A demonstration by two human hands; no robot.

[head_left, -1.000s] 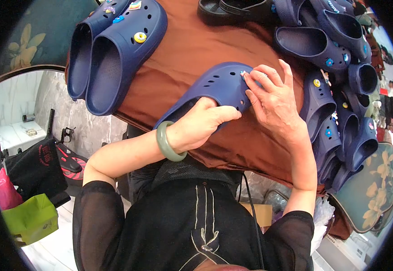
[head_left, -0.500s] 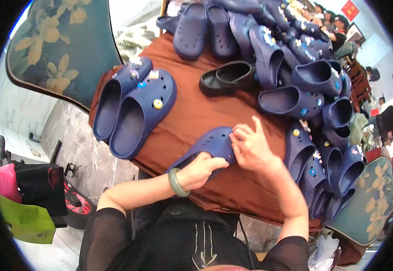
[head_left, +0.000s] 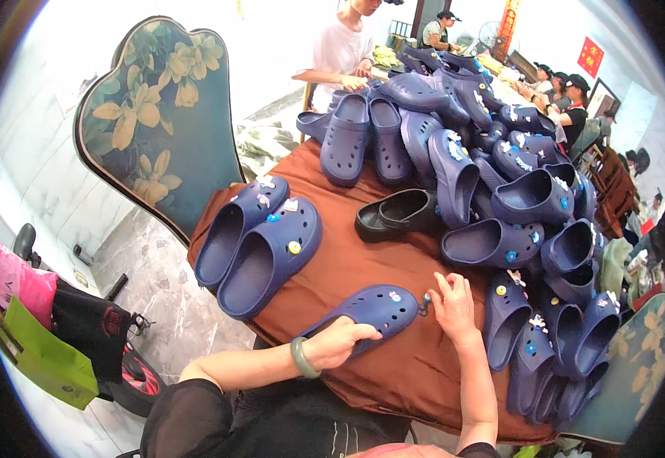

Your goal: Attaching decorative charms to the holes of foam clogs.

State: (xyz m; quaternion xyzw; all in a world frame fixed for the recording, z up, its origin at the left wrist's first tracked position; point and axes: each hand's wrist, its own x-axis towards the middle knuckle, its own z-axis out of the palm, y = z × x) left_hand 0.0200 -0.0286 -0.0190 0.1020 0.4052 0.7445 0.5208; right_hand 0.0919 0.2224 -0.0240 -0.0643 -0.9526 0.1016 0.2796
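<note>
My left hand [head_left: 334,345] is closed around the side of a navy blue foam clog [head_left: 388,311], its thumb lying over the upper. The clog rests over the brown cloth with its toe pointing right, and a small light charm [head_left: 395,297] sits in one of its holes. Just past the toe, my right hand [head_left: 455,309] hovers low with its fingers apart. Right by its fingertips lie a few tiny dark and teal charms [head_left: 424,308] on the cloth. A decorated pair of navy clogs [head_left: 267,263] stands to the left.
A tall heap of navy clogs [head_left: 416,141] covers the far and right side of the brown-clothed table [head_left: 340,267]. One black clog [head_left: 400,216] lies before it. Floral chair backs [head_left: 161,114] flank the table. Across it stands a person in white [head_left: 344,53]; others sit farther back.
My right hand has left the clog's toe and moved right, beside the loose charms. A charm now shows on the toe. My left hand keeps its hold. The view has tilted up.
</note>
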